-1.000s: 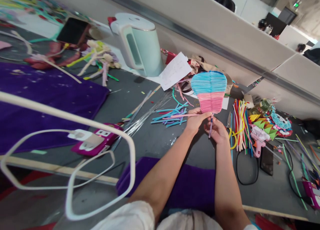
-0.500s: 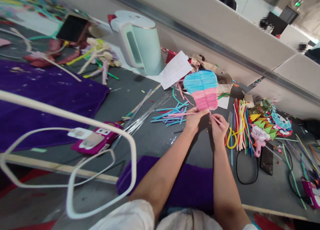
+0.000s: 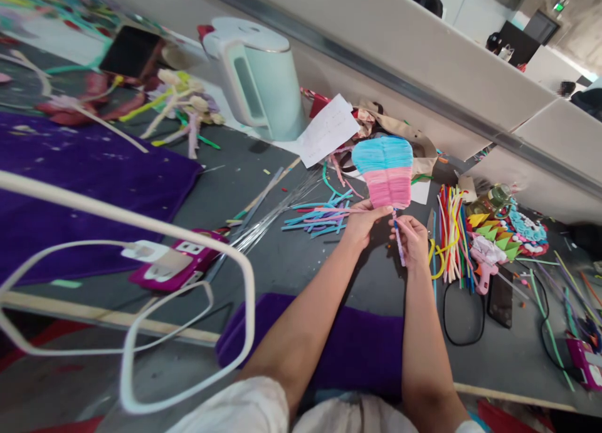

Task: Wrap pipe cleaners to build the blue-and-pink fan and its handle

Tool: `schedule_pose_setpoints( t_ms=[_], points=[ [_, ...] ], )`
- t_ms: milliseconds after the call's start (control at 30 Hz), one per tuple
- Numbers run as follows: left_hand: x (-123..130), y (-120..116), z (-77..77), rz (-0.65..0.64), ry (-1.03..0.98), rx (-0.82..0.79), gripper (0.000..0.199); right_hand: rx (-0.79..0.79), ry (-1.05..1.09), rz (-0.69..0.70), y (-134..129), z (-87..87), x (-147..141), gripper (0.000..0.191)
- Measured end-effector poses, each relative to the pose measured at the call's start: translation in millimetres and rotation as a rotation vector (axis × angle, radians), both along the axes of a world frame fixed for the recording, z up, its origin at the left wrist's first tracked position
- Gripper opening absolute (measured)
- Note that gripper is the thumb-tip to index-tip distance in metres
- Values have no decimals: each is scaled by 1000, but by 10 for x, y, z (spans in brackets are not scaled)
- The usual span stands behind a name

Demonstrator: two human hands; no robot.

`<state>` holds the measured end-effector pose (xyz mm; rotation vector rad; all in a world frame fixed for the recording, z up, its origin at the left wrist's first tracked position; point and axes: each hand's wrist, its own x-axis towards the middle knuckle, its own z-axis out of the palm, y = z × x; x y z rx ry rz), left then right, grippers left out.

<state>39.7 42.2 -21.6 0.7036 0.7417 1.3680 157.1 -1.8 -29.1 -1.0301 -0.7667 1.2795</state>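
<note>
A fan-shaped piece of pipe cleaners (image 3: 386,176), blue on top and pink below, stands up in front of me. My left hand (image 3: 361,227) is closed around its base, thumb pressed at the lower edge. A long pink pipe cleaner (image 3: 345,211) runs out leftward from under those fingers. From the base a thin lilac stem (image 3: 401,248) points down toward me. My right hand (image 3: 412,240) pinches at a pink pipe cleaner beside this stem, just under the fan; its fingertips partly hide the spot.
Loose cut pipe cleaners (image 3: 324,223) lie left of my hands, with thin wires (image 3: 263,216) beyond. A kettle (image 3: 268,81) stands by the partition. At right are a pipe-cleaner bundle (image 3: 454,232), a pink glue gun (image 3: 483,273) and a phone (image 3: 500,301). White cable (image 3: 251,307) loops at left.
The fan has shifted slightly right and stands straighter. My right fingers have changed their hold, the pink end across them has swung away, and the lilac stem now shows below.
</note>
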Motion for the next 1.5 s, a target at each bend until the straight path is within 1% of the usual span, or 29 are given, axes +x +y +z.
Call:
schedule_pose_setpoints(
  t_ms=[133,233,433,633,700,833,867,933,1033,1100,1133,1200,1267,1367,1500],
  points=[
    [6,-35,45,6,4,18,21,2,25,37,1,4,-6,24],
    [5,-30,38,21,19,32,23,15,3,39,7,-9,-16,25],
    [16,-26,12,48,68,81,22,31,-142,9,35,-82,-5,24],
    [36,-51,43,91,129,73,20,101,-462,-89,19,-63,-18,23],
    [58,-44,21,123,161,82,19,148,-647,-135,7,-60,-30,21],
    [115,-22,-59,187,243,106,15,271,-1083,-270,1,-94,-60,19],
    [127,-18,-78,195,259,111,15,275,-1142,-298,2,-104,-70,19],
    [143,-10,-111,200,278,115,16,246,-1183,-335,2,-116,-90,20],
    [140,1,-140,209,300,122,19,164,-1150,-356,-13,-107,-111,25],
    [123,6,-146,223,325,139,19,106,-1101,-306,-25,-96,-113,31],
    [114,6,-142,227,333,148,19,75,-1058,-250,-28,-93,-111,36],
    [96,-1,-119,222,322,163,18,10,-914,-105,-24,-90,-108,44],
    [84,-19,-76,206,288,165,17,-36,-705,5,-10,-85,-105,49],
    [72,-57,-1,172,209,145,17,-34,-406,61,11,-58,-97,45],
    [55,-87,48,103,112,109,19,-39,-163,119,14,-20,-63,35]
  ],
)
